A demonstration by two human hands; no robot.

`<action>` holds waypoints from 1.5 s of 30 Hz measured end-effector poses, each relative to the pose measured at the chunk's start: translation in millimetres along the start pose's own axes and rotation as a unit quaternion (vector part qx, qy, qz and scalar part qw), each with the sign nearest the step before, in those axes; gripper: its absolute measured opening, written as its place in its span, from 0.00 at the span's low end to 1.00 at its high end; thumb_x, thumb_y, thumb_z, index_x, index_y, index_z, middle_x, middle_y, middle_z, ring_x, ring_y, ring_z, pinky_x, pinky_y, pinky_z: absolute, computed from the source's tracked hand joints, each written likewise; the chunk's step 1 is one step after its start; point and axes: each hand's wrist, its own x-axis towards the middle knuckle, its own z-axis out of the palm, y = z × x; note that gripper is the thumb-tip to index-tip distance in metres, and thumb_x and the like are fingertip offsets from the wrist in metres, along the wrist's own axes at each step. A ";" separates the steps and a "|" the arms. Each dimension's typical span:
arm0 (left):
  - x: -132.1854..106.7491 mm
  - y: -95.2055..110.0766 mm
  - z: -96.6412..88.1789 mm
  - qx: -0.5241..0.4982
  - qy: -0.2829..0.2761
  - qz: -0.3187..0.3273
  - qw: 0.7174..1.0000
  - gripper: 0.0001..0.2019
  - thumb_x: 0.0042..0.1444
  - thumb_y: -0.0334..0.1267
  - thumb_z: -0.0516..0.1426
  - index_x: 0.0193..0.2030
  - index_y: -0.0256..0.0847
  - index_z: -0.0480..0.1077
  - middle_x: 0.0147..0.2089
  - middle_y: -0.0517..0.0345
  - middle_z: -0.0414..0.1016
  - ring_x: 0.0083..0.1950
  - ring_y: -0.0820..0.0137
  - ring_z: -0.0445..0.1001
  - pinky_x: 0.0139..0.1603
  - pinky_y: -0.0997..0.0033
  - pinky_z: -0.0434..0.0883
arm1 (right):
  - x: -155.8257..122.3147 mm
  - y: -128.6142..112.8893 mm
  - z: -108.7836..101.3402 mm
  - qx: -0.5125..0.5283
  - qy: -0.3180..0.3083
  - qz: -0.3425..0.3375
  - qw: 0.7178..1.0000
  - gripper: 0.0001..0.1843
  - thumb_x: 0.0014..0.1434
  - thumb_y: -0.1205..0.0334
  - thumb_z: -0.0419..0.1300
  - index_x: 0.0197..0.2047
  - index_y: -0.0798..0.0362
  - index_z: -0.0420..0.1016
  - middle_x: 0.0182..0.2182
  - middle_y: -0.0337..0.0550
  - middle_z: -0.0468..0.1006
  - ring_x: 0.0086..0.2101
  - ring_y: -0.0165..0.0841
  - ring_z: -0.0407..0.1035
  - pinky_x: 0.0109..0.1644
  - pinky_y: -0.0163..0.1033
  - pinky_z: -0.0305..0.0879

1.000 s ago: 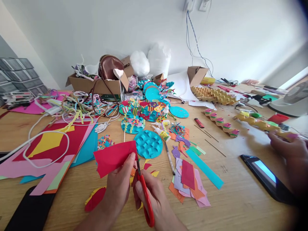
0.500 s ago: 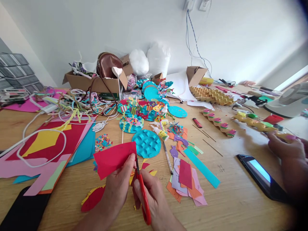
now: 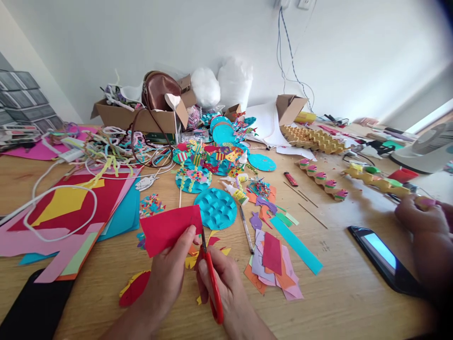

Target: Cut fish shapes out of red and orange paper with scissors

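Observation:
My left hand pinches a red sheet of paper by its lower right corner, held just above the wooden table. My right hand is wrapped round red-handled scissors. The blades point up and meet the right edge of the red paper. Small yellow and red paper offcuts lie on the table under the hands. A round red and yellow cutout lies to the left of my left wrist.
A teal woven paper disc, glue bottle and pen lie beyond the scissors. Coloured strips lie right; stacked sheets lie left. Another person's hand holds an egg-carton craft near a phone. Cardboard boxes stand at the back.
The view shifted slightly. The scissor blades have moved a little further along the red paper's right edge; both hands keep their grips. The other person's hand stays at the right.

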 end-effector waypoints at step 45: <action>-4.2 2.1 5.2 -0.052 0.005 -0.063 0.997 0.12 0.40 0.46 0.64 0.19 0.39 0.74 0.22 0.57 0.77 0.29 0.65 0.76 0.37 0.68 0.72 | 1.7 17.7 -2.5 0.025 -0.020 -0.001 0.999 0.30 0.53 0.30 0.50 0.22 0.51 0.58 0.12 0.30 0.59 0.12 0.22 0.52 0.14 0.27 0.50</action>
